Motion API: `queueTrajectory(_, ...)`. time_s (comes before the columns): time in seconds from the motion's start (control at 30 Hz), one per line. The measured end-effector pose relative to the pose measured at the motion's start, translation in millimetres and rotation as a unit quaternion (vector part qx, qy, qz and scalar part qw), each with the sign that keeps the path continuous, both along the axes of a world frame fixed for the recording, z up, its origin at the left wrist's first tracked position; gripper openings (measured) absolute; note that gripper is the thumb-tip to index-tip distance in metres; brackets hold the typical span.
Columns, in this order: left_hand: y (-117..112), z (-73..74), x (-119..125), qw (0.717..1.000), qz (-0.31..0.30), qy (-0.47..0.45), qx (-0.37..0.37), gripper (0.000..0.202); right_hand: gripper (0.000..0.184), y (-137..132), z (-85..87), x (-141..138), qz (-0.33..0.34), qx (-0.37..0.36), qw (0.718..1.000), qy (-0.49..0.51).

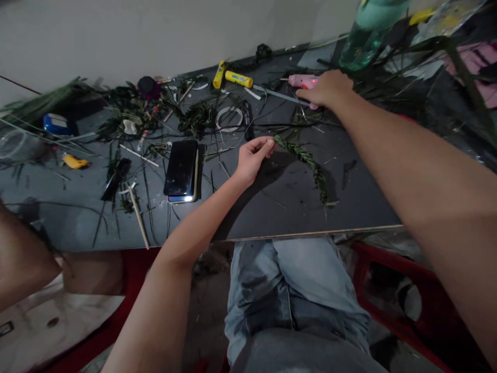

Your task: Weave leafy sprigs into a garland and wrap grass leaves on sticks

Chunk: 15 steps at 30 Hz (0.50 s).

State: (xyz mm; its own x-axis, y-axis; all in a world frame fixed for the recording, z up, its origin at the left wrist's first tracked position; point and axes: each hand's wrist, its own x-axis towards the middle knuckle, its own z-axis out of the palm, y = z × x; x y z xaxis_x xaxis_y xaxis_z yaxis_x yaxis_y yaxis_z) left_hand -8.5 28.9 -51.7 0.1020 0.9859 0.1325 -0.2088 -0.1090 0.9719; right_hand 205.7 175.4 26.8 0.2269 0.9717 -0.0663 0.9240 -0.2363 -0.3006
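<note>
"Pinching what, and where?"

"With the left hand (254, 158), between thumb and fingers: one end of the braid (301, 153), near the middle of the desk (279, 217), trailing off toward five o'clock."

"And with the right hand (330, 88)?"

"Wrapped over the gun (303, 81), at twelve o'clock from the braid, fingers partly hidden."

"Best handled how?"

"Lightly, to judge by such thin leaf: pinch only the very end, avoid crushing the weave, and keep fingertips clear of the probably hot nozzle (287, 79)."

"Any room to move?"

"Mostly from five to seven o'clock, over bare surface down to the pale front edge (303, 234). Mind the phone (180, 168) at nine, ring (219, 123) at ten, yellow tubes (238, 79) at eleven, bottle (359, 49) at one."
</note>
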Motion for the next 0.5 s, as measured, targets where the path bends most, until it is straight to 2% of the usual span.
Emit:
queueTrajectory(0.07, 0, -1.0, 0, 1.000, 0.012, 0.005, 0.008, 0.032, 0.083, 1, 1.6, -3, 0.020, 0.001, 1.000, 0.003)
queueTrajectory(0.13, 1, -1.9, 0, 1.000, 0.023, 0.008, 0.003, 0.028, 0.063, 4, 2.5, -5, 0.005, 0.002, 0.999, 0.044)
queueTrajectory(0.2, 2, -2.5, 0, 0.999, 0.037, 0.016, -0.012, 0.024, 0.035, 3, 3.5, -6, -0.021, 0.012, 0.990, 0.137)
queueTrajectory(0.27, 3, -2.6, 0, 0.999, 0.044, 0.020, -0.023, 0.021, 0.019, -7, 5.1, -8, -0.041, 0.047, 0.969, 0.238)
queueTrajectory(0.37, 3, -1.9, 1, 0.999, 0.036, 0.012, -0.020, 0.021, 0.022, -37, 7.1, -8, -0.020, 0.122, 0.935, 0.331)
queueTrajectory(0.5, 2, -0.2, 1, 0.999, 0.031, 0.023, -0.009, 0.027, 0.031, -84, 0.6, 2, 0.076, 0.161, 0.889, 0.422)
